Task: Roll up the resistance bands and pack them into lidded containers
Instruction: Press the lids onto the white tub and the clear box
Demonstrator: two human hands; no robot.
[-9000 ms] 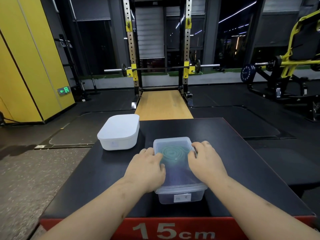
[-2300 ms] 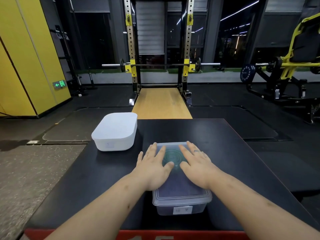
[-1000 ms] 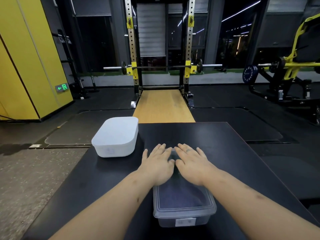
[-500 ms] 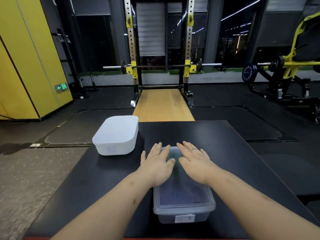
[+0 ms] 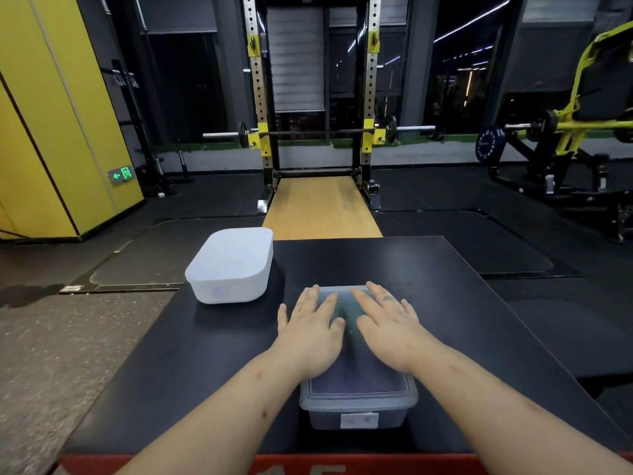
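Both hands have flattened since nine seconds ago, when their fingers curled over the far rim: the left hand (image 5: 310, 334) and right hand (image 5: 387, 332) now press palm-down, side by side, on the translucent lid (image 5: 356, 383) of a clear rectangular plastic container (image 5: 394, 418), fingers (image 5: 325, 301) straight and spread, grasping nothing. A coiled green resistance band (image 5: 344, 315) shows through the lid between them, lying in the container's far end. The container sits near the front edge of a black tabletop (image 5: 428, 286), a white label (image 5: 359, 421) on its near wall. A white rounded plastic container (image 5: 231, 265), lid on, stands apart at the far-left corner. Beyond, a barbell (image 5: 318, 132) rests in a squat rack over a wooden platform (image 5: 322, 207)
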